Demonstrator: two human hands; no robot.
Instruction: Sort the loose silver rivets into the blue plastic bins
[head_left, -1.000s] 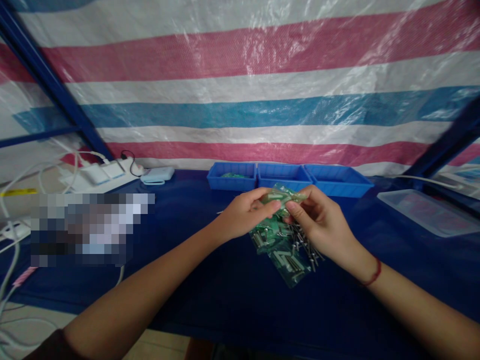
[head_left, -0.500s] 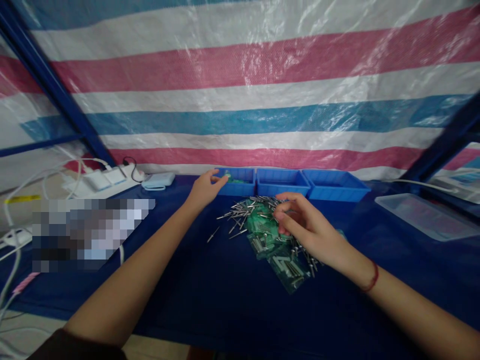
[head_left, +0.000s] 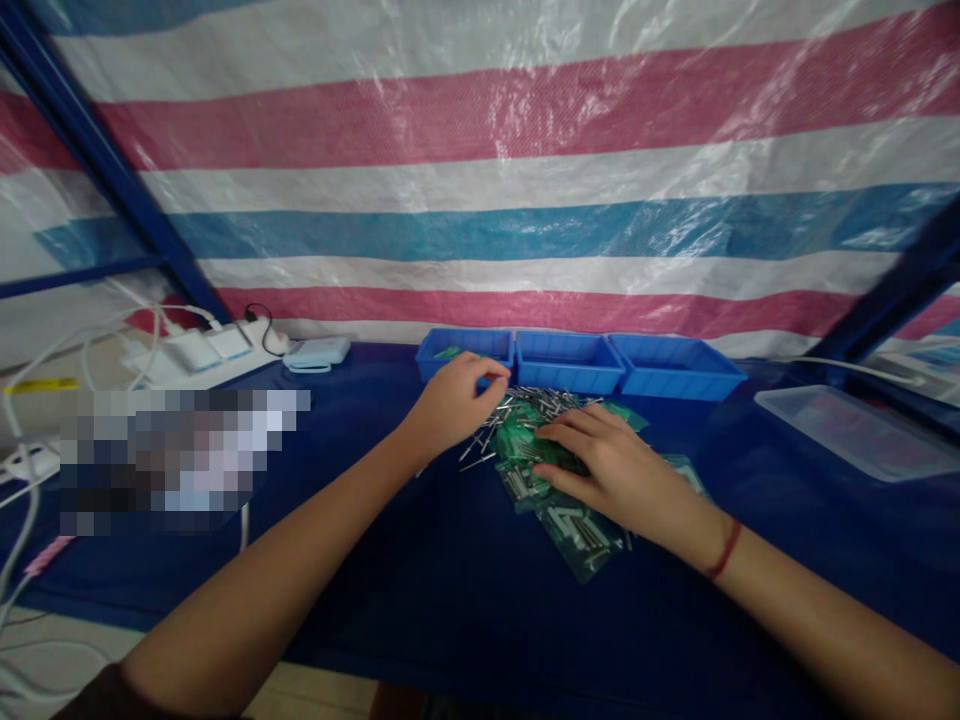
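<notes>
My left hand (head_left: 459,402) hovers between the left blue bin (head_left: 466,337) and the heap, thumb and forefinger a little apart, with nothing visible in it. Over the middle of the heap rests my right hand (head_left: 607,458), fingers spread across green-tinted plastic packets (head_left: 517,437); its fingertips partly hide what lies beneath. Loose silvery blind rivets (head_left: 551,400) with thin shanks lie behind and left of the packets. A clear packet (head_left: 577,538) of metal pins and pale pieces sits at the heap's front. Something green (head_left: 448,353) lies inside the left bin.
Two more blue bins, the middle bin (head_left: 568,380) and the right bin (head_left: 679,384), continue the row. A translucent plastic lid or tray (head_left: 847,430) lies at the right. A power strip (head_left: 199,355) with cables and a light-blue device (head_left: 316,353) are at the left. A striped sheet (head_left: 480,140) hangs behind.
My left hand has moved from the left bin rightward and nearer, to the heap's edge. My right hand has lowered and spread its fingers over the packets.
</notes>
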